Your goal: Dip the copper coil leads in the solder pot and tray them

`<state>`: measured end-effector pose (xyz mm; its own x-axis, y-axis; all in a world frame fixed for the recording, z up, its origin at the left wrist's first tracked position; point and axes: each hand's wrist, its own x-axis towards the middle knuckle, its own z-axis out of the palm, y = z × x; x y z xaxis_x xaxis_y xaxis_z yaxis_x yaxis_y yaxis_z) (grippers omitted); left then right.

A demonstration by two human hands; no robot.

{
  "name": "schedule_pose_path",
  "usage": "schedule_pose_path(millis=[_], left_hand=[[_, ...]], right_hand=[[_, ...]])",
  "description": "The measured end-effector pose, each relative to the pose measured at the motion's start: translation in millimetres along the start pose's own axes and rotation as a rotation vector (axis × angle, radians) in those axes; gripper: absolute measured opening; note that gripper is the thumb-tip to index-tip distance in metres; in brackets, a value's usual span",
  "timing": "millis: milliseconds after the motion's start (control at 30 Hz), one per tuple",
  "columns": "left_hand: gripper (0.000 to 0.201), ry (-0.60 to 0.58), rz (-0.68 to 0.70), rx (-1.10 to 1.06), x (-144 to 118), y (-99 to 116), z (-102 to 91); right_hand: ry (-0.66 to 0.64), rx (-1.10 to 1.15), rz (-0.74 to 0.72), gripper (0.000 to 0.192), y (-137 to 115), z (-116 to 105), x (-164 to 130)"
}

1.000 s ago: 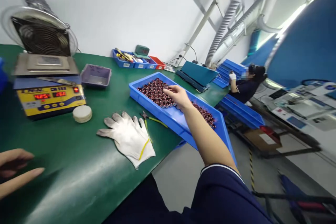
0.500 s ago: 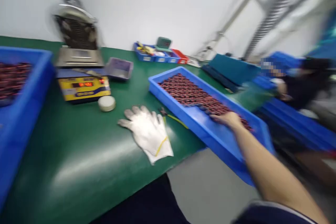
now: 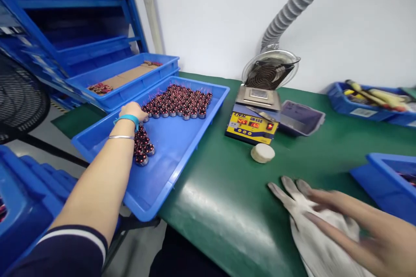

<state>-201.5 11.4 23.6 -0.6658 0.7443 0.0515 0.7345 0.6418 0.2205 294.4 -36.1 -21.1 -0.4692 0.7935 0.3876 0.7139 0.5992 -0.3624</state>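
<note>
The left hand (image 3: pixel 133 111), its hidden grasp impossible to tell, meets the coils (image 3: pixel 182 100), which lie right of and nearer than it in the tray (image 3: pixel 175 143); rightward, a glove (image 3: pixel 302 242) lies beneath the right hand (image 3: pixel 367 225), fingers parted.

I count two bare hands on my feed: one left hand (image 3: pixel 132 111), one right hand (image 3: pixel 377 233). The left wrist carries two bands (image 3: pixel 129 119). At least four blue trays (image 3: pixel 175 147) show parts inside; the copper-wound parts (image 3: pixel 183 99) run to dozens, packed too tightly for me to tally. I make out one yellow-fronted unit (image 3: pixel 251 127) with two lit number displays (image 3: pixel 241 121), one hose (image 3: pixel 292 8), one purple bin (image 3: pixel 302 117), one white disc (image 3: pixel 262 153), one fan (image 3: pixel 22 99) and at least one glove (image 3: pixel 299 221).
</note>
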Motion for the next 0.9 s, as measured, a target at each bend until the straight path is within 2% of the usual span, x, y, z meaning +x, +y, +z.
schedule_pose_path(millis=[100, 200, 267, 400, 500, 567, 633, 667, 700, 833, 900], left_hand=[[0.044, 0.036, -0.045, 0.060, 2.4, 0.6, 20.7], [0.045, 0.069, -0.074, 0.095, 2.7, 1.2, 30.9], [0.047, 0.083, -0.089, 0.111, 2.5, 0.8, 34.9], [0.048, 0.084, -0.092, 0.125, 1.0, 1.3, 37.0], [0.045, 0.092, -0.063, 0.136, -4.9, 10.9, 23.8], [0.045, 0.106, 0.051, 0.101, -16.1, 26.0, 7.9], [0.048, 0.114, 0.314, -0.024, -36.7, 48.6, -6.3], [0.046, 0.161, 0.392, -0.108, -50.9, 61.7, -10.4], [0.042, 0.147, 0.507, -0.169, -67.5, 75.0, -11.9], [0.024, -0.002, 0.981, -0.312, -142.0, 118.0, 3.9], [0.019, -0.043, 1.113, -0.322, -169.9, 128.5, 13.9]], right_hand=[[-0.152, 0.220, -0.231, 0.026, -30.0, 15.2, 36.4], [-0.145, 0.367, -0.390, 0.021, -70.9, 45.3, 62.0], [-0.141, 0.425, -0.427, 0.018, -85.2, 63.7, 66.3], [-0.154, 0.500, -0.394, 0.013, -77.2, 84.5, 57.9], [-0.130, 0.534, -0.342, 0.012, -64.6, 88.5, 54.3], [-0.064, 0.582, -0.298, 0.014, -61.8, 89.2, 55.7], [0.018, 0.637, -0.251, 0.017, -62.8, 89.8, 58.5], [0.060, 0.662, -0.224, 0.021, -64.0, 90.0, 59.9], [0.106, 0.684, -0.191, 0.026, -65.3, 90.0, 61.1], [0.231, 0.730, -0.069, 0.056, -67.7, 87.7, 63.1], [0.247, 0.728, -0.067, 0.058, -67.2, 86.3, 62.4]])
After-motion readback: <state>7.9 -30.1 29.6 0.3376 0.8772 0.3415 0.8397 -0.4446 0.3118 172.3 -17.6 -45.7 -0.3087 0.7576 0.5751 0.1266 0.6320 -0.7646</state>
